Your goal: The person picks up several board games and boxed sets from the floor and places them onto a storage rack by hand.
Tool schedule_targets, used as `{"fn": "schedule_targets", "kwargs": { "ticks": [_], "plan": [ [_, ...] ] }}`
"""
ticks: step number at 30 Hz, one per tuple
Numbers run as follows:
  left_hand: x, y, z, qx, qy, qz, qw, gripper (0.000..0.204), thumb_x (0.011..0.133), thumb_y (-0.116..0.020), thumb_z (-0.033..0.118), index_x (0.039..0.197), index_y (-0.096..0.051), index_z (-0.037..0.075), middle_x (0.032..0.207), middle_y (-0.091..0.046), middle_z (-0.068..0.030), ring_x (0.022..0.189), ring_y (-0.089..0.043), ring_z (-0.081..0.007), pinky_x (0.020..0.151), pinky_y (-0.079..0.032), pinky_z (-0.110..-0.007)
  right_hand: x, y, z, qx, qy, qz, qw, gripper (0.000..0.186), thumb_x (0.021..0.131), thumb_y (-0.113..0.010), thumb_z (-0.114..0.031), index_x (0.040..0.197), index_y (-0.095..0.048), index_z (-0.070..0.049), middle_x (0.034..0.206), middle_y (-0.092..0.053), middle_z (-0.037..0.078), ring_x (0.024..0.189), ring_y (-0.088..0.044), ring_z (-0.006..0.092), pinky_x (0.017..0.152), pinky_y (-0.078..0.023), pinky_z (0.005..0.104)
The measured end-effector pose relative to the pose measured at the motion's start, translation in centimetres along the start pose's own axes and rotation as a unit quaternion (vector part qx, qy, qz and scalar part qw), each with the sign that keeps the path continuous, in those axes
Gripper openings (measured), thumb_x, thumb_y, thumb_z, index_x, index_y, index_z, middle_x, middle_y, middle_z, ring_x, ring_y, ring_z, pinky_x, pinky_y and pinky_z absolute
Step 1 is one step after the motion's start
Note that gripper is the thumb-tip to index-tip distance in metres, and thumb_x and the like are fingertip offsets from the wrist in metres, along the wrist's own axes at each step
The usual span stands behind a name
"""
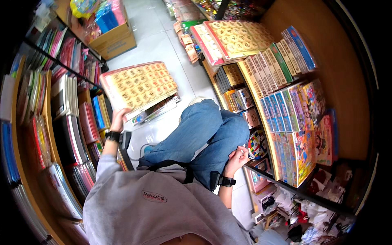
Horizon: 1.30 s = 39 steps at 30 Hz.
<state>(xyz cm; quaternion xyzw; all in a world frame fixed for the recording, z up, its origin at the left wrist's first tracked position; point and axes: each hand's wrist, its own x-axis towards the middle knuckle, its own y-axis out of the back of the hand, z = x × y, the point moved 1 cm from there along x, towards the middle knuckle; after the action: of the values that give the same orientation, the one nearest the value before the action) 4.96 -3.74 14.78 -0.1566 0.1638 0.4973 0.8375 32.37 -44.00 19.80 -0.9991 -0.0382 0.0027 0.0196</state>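
My left hand (118, 119) grips the near left corner of a flat Chinese chess box (141, 85), yellow with rows of round printed pieces and a red edge. This box is over the floor, left of my knees. Beneath its right side, other flat packages (157, 109) partly show. My right hand (238, 158) is by my right knee with its fingers curled in; whether anything is inside them is hidden. Just right of that hand, a round disc with a colourful checkered pattern (257, 144) stands in the lower shelf.
On the right shelf unit (255, 92), similar chess boxes (239, 38) lie on top beside upright boxed games (286, 110). Notebooks fill the left shelves (47, 110). A cardboard carton (116, 43) stands far left. Bagged goods (302, 216) crowd the lower right.
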Motion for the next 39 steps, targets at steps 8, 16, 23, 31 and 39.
{"fn": "schedule_targets", "kwargs": {
  "ticks": [8, 16, 23, 31, 39],
  "plan": [
    [-8.6, 2.8, 8.6, -0.131, -0.143, 0.041, 0.980, 0.039, 0.072, -0.056, 0.012, 0.105, -0.051, -0.007, 0.100, -0.059, -0.0134, 0.088, -0.059, -0.0227, 0.080, -0.049, -0.031, 0.1, -1.2, 0.6, 0.014, -0.036, -0.040, 0.998, 0.004, 0.090, -0.047, -0.006, 0.088, -0.049, -0.007, 0.049, -0.045, 0.000, 0.041, -0.039, 0.0046, 0.039, -0.027, 0.0178],
    [-3.8, -6.4, 10.9, -0.311, -0.114, -0.092, 0.939, 0.021, 0.074, -0.057, 0.013, 0.090, -0.059, -0.001, 0.089, -0.063, -0.0094, 0.084, -0.059, -0.0185, 0.081, -0.044, -0.030, 0.0, -1.6, 0.1, 0.028, -0.044, -0.034, 0.998, 0.004, 0.090, -0.049, -0.011, 0.087, -0.051, -0.008, 0.047, -0.044, -0.001, 0.039, -0.037, 0.0046, 0.037, -0.025, 0.0175],
    [0.7, -17.5, 12.3, -0.261, -0.031, -0.209, 0.942, 0.029, 0.078, -0.055, 0.017, 0.101, -0.054, 0.000, 0.096, -0.061, -0.0091, 0.087, -0.058, -0.0184, 0.081, -0.045, -0.033, -0.4, -0.4, -0.1, 0.021, -0.056, -0.032, 0.998, 0.005, 0.090, -0.048, -0.011, 0.087, -0.050, -0.009, 0.050, -0.047, -0.001, 0.040, -0.037, 0.0038, 0.038, -0.024, 0.0179],
    [3.9, -22.4, 14.1, -0.213, -0.008, -0.245, 0.946, 0.042, 0.079, -0.056, 0.019, 0.114, -0.046, -0.002, 0.107, -0.057, -0.0118, 0.095, -0.057, -0.0193, 0.082, -0.047, -0.034, 0.1, 0.3, 0.6, 0.062, -0.068, -0.027, 0.995, 0.004, 0.090, -0.050, -0.011, 0.088, -0.050, -0.008, 0.049, -0.046, 0.000, 0.039, -0.038, 0.0048, 0.037, -0.025, 0.0169],
    [6.7, -27.2, 15.9, -0.196, 0.029, -0.304, 0.932, 0.046, 0.082, -0.056, 0.020, 0.119, -0.041, -0.003, 0.114, -0.054, -0.0150, 0.099, -0.057, -0.0209, 0.083, -0.048, -0.034, 0.4, -0.1, 0.3, 0.056, -0.091, -0.020, 0.994, 0.004, 0.090, -0.050, -0.010, 0.087, -0.050, -0.008, 0.049, -0.046, -0.001, 0.039, -0.038, 0.0047, 0.037, -0.025, 0.0175]
  ]
}}
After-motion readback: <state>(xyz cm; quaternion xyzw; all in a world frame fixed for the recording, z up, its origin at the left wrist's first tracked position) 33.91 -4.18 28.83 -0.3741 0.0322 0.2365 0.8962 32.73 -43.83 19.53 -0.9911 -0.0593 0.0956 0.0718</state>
